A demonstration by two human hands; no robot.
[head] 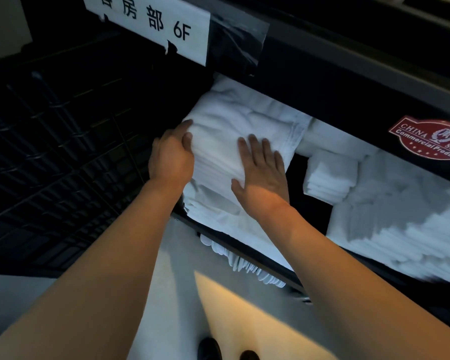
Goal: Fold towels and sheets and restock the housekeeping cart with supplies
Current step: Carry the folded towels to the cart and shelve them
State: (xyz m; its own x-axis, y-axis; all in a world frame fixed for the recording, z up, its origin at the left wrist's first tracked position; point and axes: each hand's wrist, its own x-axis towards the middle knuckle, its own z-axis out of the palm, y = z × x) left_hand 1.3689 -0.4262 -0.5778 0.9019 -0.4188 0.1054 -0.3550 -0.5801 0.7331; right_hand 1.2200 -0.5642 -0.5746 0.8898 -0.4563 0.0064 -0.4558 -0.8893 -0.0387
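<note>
From the head camera, looking down along both bare forearms, the person stands at the open side of a black housekeeping cart. The left hand cups the left edge of a stack of folded white towels on the cart shelf, its fingers bent round the corner of the stack and its thumb lying along the top. The right hand lies flat on the front face of the same stack, its fingers straight and spread, pressing rather than gripping anything. The stack sits at the left end of the shelf, partly over the front lip, so my reading is that it is being pushed home and squared.

To the right on the same shelf, apart from the stack in hand, there are more folded white linens: a smaller pile near the middle and a larger layered pile at the far right. Below the shelf edge a row of small white items shows on a lower level; what they are I cannot tell.

Judged from this, the folding of these pieces is done and restocking is well along, with at least 3 piles loaded. What is left appears to be seating this stack fully; whether other supplies or linens remain cannot be seen. A white sign reading "6F" is taped to the cart frame, and a red sticker sits on its right panel.
</note>
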